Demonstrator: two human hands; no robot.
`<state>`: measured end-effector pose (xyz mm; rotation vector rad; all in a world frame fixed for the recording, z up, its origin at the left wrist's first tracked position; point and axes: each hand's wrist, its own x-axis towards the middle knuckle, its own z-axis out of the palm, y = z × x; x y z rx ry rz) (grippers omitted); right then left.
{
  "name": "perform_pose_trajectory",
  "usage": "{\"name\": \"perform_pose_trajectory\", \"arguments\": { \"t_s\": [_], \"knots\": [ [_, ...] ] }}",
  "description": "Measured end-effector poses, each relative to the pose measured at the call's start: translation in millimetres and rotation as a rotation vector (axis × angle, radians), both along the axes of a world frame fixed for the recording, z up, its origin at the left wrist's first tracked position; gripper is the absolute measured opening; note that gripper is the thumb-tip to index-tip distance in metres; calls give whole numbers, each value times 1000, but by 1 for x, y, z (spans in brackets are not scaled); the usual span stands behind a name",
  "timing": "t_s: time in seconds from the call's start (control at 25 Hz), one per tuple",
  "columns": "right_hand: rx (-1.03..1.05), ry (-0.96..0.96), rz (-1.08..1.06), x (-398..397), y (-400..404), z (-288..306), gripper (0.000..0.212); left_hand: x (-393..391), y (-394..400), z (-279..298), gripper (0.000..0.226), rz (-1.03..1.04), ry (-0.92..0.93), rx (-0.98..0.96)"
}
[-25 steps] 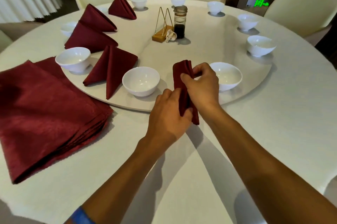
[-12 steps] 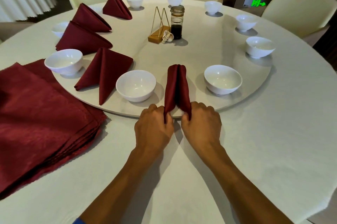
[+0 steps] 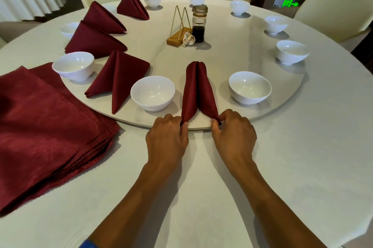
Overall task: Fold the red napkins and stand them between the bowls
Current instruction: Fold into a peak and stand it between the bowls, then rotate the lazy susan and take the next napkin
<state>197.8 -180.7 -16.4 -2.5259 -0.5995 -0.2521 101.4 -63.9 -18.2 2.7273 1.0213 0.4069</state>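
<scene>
Fingers [image 3: 184, 124] of the left hand [image 3: 166, 138] pinch the near-left corner of the folded red napkin [image 3: 198, 90]; the right hand [image 3: 234, 134] pinches the near-right corner, both curled tight on cloth. Napkin sits on the turntable [image 3: 232, 60] w/ its 2 flaps spread toward the person, peak pointing to the centre, between 2 bowls: left bowl [image 3: 152, 92] and right bowl [image 3: 249, 90], apart from both.

Cloth looks light and soft but w/ enough body to hold a crease, so prob. it stands only if the base corners are splayed evenly. Best hold, I'd say, is right where it's taken: the 2 bottom tips.

Bowls look light and easy to nudge. 4 finished napkins [image 3: 119, 78] stand further left; flat stack [image 3: 46, 126] lies on the table [image 3: 302, 157] at left. Sauce jar [image 3: 199, 23] and wire stand [image 3: 179, 32] at centre, well apart.
</scene>
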Motion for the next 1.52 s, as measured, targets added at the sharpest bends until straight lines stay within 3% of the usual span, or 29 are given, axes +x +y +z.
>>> {"name": "perform_pose_trajectory", "arguments": {
  "t_s": [0.12, 0.24, 0.32, 0.44, 0.6, 0.68, 0.8, 0.96, 1.12, 1.2, 1.28, 1.4, 1.52],
  "knots": [
    [20, 23, 8, 7, 5, 5, 28, 2, 9, -4, 31, -64, -221, 72],
    [39, 33, 25, 9, -8, 3, 33, 5, -12, -16, 29, -327, -374, 213],
    [51, 30, 35, 7, -22, -3, 32, 12, -31, -27, 49, -447, -230, 146],
    [25, 31, 10, 7, -47, -9, 24, 10, -41, -38, 64, -425, -21, 161],
    [11, 28, -26, 19, -77, -12, 15, -4, -25, -38, 69, -450, 17, 141],
    [57, -1, -31, 29, -83, -10, 12, -18, -17, -39, 57, -431, -77, 175],
    [64, -104, 0, 53, -85, -7, 26, -47, 1, -42, 58, -301, -3, 214],
    [-367, -145, 199, 76, -86, -14, 61, -77, 27, -39, 68, -133, -4, 165],
    [-462, -97, 311, 53, -76, -23, 79, -113, 59, -31, 62, -93, -14, 229],
    [-456, -73, 331, 31, -60, -24, 83, -135, 75, -25, 53, -175, -117, 289],
    [-450, -68, 323, 10, -45, -26, 85, -153, 94, -20, 47, -111, -188, 277],
    [-479, -65, 335, -9, -27, -27, 80, -177, 116, -21, 50, 186, -113, 126],
    [-495, -68, 348, -21, -15, -25, 71, -197, 128, -20, 46, 169, -89, 75]
  ]
}}
